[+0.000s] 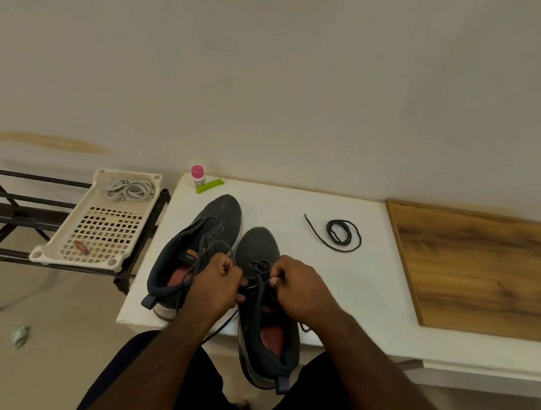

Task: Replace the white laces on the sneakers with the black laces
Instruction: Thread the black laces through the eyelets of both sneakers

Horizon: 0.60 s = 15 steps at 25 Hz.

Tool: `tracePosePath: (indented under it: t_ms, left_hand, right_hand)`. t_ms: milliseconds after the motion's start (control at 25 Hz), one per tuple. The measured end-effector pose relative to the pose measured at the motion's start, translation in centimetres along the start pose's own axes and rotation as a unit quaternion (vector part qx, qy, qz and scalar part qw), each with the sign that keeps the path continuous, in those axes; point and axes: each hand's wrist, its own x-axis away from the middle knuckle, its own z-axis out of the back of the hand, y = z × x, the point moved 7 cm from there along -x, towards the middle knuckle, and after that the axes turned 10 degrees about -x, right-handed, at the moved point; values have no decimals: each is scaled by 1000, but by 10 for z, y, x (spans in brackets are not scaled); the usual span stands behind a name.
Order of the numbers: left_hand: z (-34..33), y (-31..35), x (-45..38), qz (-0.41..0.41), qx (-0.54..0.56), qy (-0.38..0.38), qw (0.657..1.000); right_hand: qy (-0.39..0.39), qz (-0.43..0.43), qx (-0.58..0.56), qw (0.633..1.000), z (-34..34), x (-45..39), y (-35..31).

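Note:
Two dark grey sneakers stand on the white table (pixel 347 274). The left sneaker (pixel 203 232) has bare eyelets. The right sneaker (pixel 260 245) sits partly over the table's front edge, with a black lace (pixel 260 266) threaded through its front eyelets. My left hand (pixel 217 284) grips one strand of that lace, which loops up and hangs down past the table edge. My right hand (pixel 300 287) pinches the other strand over the shoe's tongue. A second black lace (pixel 340 233) lies coiled on the table to the right. The white laces (pixel 129 190) lie bundled in a cream plastic tray (pixel 101 225).
The tray rests on a black metal rack (pixel 13 199) left of the table, with a small red object (pixel 81 247) in it. A pink-capped bottle (pixel 198 175) and a green clip (pixel 210 185) stand at the table's back edge. A wooden board (pixel 482 271) covers the right side.

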Motion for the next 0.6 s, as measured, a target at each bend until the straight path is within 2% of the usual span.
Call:
tracePosePath:
  t_ms: [120,200,280,320,360,480,520,600]
  left_hand:
    - [0,-1,0,8,8,1,1000]
    - [1,-3,0,11,6,0,1000]
    - [1,-4,-1,11,8,-3,1000]
    - [1,-4,-1,9,3,-5,1000]
    - [0,-4,-1,7,-4,-7,1000]
    - [1,-2,0,-4,-22,-4,1000]
    - [2,0,0,-11,-29,5,1000]
    - [8,3,3,-28,-48,40,998]
  right_hand:
    - [47,-72,-196,977,11,1,23]
    - [90,-130,-360,920,15,6,41]
    - [154,-172,-435,871,22,10,61]
    - [191,-180,-424,867,29,13,71]
    - [223,-181,-375,882,39,14,79]
    - [251,-136,-147,947,59,22,74]
    - [248,-111,-124,954,59,24,67]
    - [200,-84,-188,958,43,28,52]
